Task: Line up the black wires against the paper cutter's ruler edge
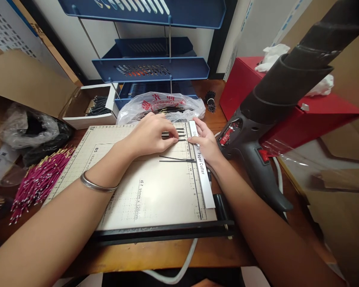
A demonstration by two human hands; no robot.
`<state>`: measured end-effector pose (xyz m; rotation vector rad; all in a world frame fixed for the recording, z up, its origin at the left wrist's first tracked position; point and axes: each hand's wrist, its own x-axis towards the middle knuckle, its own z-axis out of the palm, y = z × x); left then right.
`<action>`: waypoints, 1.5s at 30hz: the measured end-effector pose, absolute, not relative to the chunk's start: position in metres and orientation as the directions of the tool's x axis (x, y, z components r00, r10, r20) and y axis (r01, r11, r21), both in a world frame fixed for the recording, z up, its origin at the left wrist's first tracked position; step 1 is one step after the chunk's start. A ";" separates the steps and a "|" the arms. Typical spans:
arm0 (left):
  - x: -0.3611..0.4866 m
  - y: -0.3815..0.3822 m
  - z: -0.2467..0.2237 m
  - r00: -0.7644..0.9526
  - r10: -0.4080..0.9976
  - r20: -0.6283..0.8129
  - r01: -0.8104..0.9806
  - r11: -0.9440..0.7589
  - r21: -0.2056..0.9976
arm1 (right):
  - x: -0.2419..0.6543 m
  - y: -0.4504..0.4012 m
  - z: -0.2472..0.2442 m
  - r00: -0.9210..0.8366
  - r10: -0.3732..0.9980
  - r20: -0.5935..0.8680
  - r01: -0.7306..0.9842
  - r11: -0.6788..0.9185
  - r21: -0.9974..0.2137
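Note:
A cream paper cutter (164, 191) with printed grid lines lies in front of me, a white ruler strip (202, 171) along its right side. On the board, my left hand (152, 133) is closed, thumb and forefinger pinched at short black cords (181, 134) that run toward the strip. My right hand (206, 141) wraps round the cutter's right edge. Its thumb rests over the strip beside the cords, and its other fingers are partly hidden beyond the edge. Nearer me, two loose black cords (176, 159) reach the strip.
Magenta cords (42, 177) with gold ends are heaped at left. Behind the board are a clear plastic bag (161, 105), a white box (89, 107), a blue tiered rack (149, 67) and a black cord bundle (210, 101). A heat gun (257, 131) stands at right before a red box (245, 75).

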<state>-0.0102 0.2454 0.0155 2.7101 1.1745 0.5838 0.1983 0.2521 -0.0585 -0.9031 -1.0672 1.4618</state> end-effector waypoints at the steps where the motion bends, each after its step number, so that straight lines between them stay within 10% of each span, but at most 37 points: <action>1: -0.010 0.245 0.015 0.621 0.724 0.300 0.673 -0.688 0.270 | 0.198 0.253 -0.059 -0.151 0.988 0.010 -0.311 -0.038 -0.950; 45: -0.010 0.245 0.013 0.608 0.736 0.299 0.680 -0.676 0.282 | 0.198 0.253 -0.057 -0.142 0.988 0.053 -0.229 0.019 -0.973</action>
